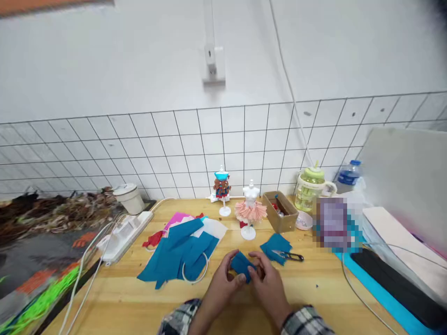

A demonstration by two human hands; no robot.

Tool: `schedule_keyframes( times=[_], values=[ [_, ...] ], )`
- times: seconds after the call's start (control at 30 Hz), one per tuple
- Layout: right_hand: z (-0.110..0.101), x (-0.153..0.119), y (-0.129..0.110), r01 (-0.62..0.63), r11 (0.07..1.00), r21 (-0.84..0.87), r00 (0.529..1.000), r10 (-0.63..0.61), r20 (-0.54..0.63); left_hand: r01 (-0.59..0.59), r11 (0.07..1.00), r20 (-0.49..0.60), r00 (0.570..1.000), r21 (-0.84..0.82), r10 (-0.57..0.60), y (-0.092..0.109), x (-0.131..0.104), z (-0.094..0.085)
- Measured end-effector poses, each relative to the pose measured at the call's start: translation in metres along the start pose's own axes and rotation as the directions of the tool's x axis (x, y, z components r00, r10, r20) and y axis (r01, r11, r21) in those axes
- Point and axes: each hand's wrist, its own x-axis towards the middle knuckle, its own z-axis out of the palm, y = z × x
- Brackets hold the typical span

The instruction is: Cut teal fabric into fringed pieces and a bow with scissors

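Between my hands is a small folded piece of blue fabric [241,265]. My left hand [225,279] pinches its left side, and my right hand [267,279] grips its right side. Just beyond my right hand lie blue fabric scraps [275,246] with small black-handled snips [292,256] on them. Larger blue cloth pieces [178,249] spread out to the left, with a white ring [195,281] over their edge. Behind my hands stands a white mini mannequin [251,193] in a pink ruffled skirt; another mannequin [221,186] wears a blue and brown outfit.
A cardboard box [281,214], a yellow-green jug [309,188] and a water bottle [349,174] stand at the back right. At the left are a white power strip [127,237] and a white cup [129,197]. A long black case [398,284] lies on the right.
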Motion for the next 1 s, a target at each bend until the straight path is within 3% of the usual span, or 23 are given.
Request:
schedule_keyframes(
  times=[0.1, 0.27, 0.47, 0.7, 1.0],
  values=[
    [0.011, 0.000, 0.001, 0.040, 0.999, 0.032, 0.999, -0.039, -0.022, -0.030, 0.998, -0.088, 0.996, -0.052, 0.025, -0.010, 0.005, -0.001],
    [0.013, -0.003, 0.007, 0.118, 0.993, 0.015, 0.993, -0.118, 0.005, -0.006, 0.999, -0.005, 1.000, -0.051, 0.006, -0.013, 0.008, -0.007],
    [-0.002, -0.007, 0.009, 0.233, 0.972, -0.029, 0.963, -0.227, 0.144, -0.025, 0.991, 0.013, 1.000, 0.129, 0.024, -0.008, 0.000, -0.001],
    [-0.006, 0.000, 0.009, 0.140, 0.990, -0.010, 0.971, -0.136, 0.198, -0.023, 0.955, 0.056, 0.998, 0.297, 0.006, -0.004, -0.009, 0.008],
    [-0.007, 0.001, 0.009, 0.090, 0.988, 0.122, 0.985, -0.107, 0.138, -0.019, 0.993, 0.115, 0.993, 0.119, 0.005, -0.006, -0.009, 0.005]
  ],
)
